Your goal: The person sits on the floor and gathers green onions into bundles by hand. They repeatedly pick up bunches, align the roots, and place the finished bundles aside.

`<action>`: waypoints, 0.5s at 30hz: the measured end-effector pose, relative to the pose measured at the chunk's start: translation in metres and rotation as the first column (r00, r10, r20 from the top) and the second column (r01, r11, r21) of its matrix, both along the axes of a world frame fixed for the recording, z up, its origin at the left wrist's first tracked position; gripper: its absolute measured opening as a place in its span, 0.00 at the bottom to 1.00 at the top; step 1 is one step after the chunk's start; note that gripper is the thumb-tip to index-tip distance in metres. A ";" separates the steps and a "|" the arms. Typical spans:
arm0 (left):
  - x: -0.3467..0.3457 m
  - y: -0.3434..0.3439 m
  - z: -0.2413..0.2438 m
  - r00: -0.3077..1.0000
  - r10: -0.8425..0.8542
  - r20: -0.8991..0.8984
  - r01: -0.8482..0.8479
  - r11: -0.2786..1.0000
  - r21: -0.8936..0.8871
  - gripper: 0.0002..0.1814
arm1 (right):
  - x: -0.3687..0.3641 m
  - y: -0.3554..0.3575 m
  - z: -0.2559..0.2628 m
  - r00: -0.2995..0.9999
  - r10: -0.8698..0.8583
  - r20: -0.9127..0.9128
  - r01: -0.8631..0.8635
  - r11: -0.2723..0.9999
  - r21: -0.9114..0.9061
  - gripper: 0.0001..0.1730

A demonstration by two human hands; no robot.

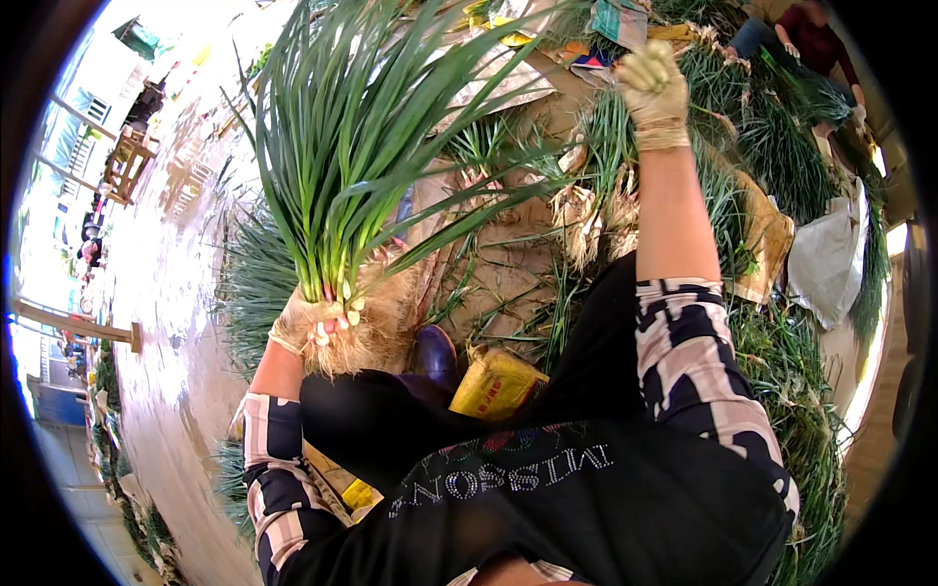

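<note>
My left hand point(302, 322), in a thin pale glove, is closed around the base of a large bunch of green onions point(322, 212). Their long green leaves fan upward, and the whitish bulbs and tan roots point(366, 344) show at the hand. My right hand point(652, 80), gloved too, is raised at the upper right with its fingers curled; whether something thin is between them I cannot tell. Below that hand, smaller bunches of green onions point(608, 139) lie with dry roots on the ground. A small leafy bunch point(480, 150) lies between the hands.
A yellow printed package point(500, 382) lies between my legs beside a purple boot point(437, 355). Heaps of green onions point(784, 161) line the right side, with a white sack point(828, 249) among them. Another person point(813, 44) sits at the upper right. A wooden stool point(130, 165) stands far left.
</note>
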State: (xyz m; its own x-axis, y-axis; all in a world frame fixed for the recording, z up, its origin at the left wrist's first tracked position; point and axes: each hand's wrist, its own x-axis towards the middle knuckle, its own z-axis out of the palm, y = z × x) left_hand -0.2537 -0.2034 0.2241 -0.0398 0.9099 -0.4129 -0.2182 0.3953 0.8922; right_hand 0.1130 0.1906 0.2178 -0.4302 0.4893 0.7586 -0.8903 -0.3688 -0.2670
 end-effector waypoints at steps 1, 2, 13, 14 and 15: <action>0.002 0.001 0.001 1.000 0.000 0.009 0.000 1.000 -0.021 0.28 | 0.016 -0.003 -0.006 0.998 -0.065 0.021 0.068 0.967 -0.244 0.13; -0.003 0.002 -0.011 0.999 -0.005 0.042 0.003 1.000 0.029 0.28 | 0.025 -0.004 -0.011 0.974 -0.171 0.146 0.206 0.937 -0.282 0.14; -0.017 -0.004 -0.012 0.973 0.100 0.207 -0.152 0.956 0.250 0.21 | 0.001 -0.032 -0.055 0.127 -0.315 0.941 0.626 0.761 0.170 0.17; -0.019 -0.003 -0.012 0.968 0.091 0.236 -0.150 0.957 0.248 0.21 | -0.007 -0.033 -0.063 -0.002 -0.360 0.933 0.350 0.874 0.338 0.18; -0.024 -0.002 -0.014 0.969 0.078 0.236 -0.136 0.961 0.242 0.21 | -0.016 -0.036 -0.069 -0.110 -0.433 0.895 0.026 0.899 0.438 0.19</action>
State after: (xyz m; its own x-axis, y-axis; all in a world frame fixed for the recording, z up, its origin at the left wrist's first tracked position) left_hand -0.2781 -0.2056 0.2100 -0.0768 0.9810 -0.1779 -0.4503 0.1251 0.8841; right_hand 0.0966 0.1541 0.1493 -0.6938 0.6801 -0.2369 0.3534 0.0348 -0.9348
